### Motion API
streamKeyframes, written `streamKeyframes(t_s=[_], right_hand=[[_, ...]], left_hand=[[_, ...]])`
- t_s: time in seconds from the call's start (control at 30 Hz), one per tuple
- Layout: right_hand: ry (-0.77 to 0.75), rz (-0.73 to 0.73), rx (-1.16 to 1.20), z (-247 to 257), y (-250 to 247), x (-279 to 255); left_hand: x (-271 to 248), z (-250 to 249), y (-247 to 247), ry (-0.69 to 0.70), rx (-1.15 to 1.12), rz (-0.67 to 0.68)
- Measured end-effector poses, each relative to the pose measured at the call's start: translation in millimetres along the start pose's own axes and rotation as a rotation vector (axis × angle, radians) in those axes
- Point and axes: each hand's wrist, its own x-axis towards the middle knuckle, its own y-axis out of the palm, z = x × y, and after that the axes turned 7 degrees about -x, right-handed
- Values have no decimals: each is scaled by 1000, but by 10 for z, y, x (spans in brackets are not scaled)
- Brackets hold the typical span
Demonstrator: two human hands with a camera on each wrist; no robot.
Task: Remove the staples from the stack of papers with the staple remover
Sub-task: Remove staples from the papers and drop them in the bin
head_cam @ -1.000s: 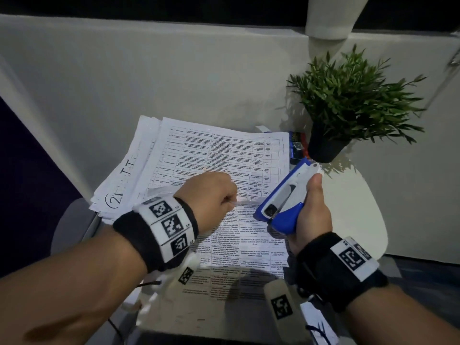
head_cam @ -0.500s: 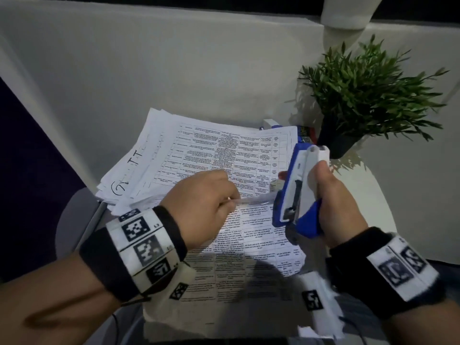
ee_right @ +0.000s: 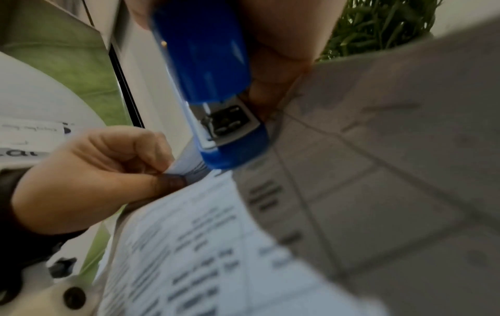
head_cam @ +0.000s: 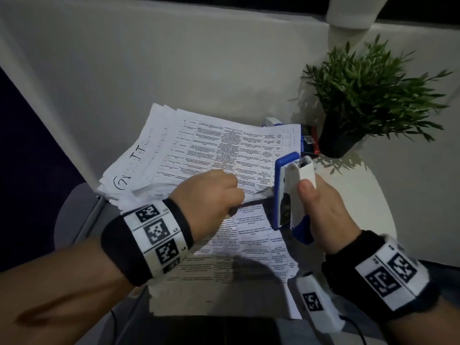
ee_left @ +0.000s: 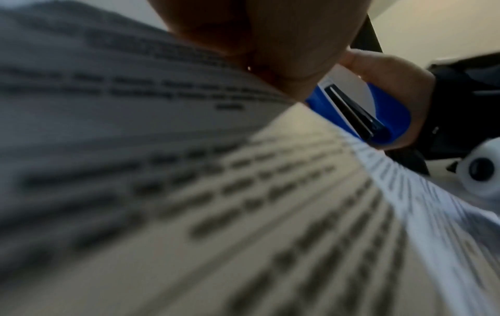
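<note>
- Staple remover, blue and white, stands nearly upright in our right hand; the fingers wrap its body and the thumb presses flat on the white side
- Its metal nose, seen in the right wrist view, points down at the lifted edge of the top sheet, right by the fold
- Our left hand is curled into a loose fist, thumb and forefinger pinching a raised fold of that top sheet
- We cannot tell whether the nose of the tool actually bites a staple; that spot is blurred and partly hidden
- Under both hands lies the stack of papers, printed with tables and small text, fanned untidily on the pale counter
- A sheet lower in the stack sticks out at the left with handwritten marks
- Behind the stack, near the wall, a leafy green plant in a dark pot stands on the counter
- Just beside the pot, half hidden by the papers, sits a small blue and red box
- Both wrists wear black bands with black-and-white square markers
</note>
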Motion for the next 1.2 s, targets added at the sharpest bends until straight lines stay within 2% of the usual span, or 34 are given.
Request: streamKeyframes(t_s=[0.1, 0.6, 1.0, 1.1, 1.2], right_hand=[[-35, -15, -29, -43, 56, -77], [-75, -83, 55, -118, 111, -209], [-281, -87, -25, -156, 83, -389], [-258, -94, -63, -153, 88, -380], [-250, -196, -94, -126, 115, -336]], left_hand=[[-87, 11, 109, 46, 8, 26], [-193, 33, 218, 95, 4, -164], [-265, -73, 155, 117, 67, -262], [-246, -79, 114, 72, 44, -167], [-193, -81, 25, -142, -36, -95]])
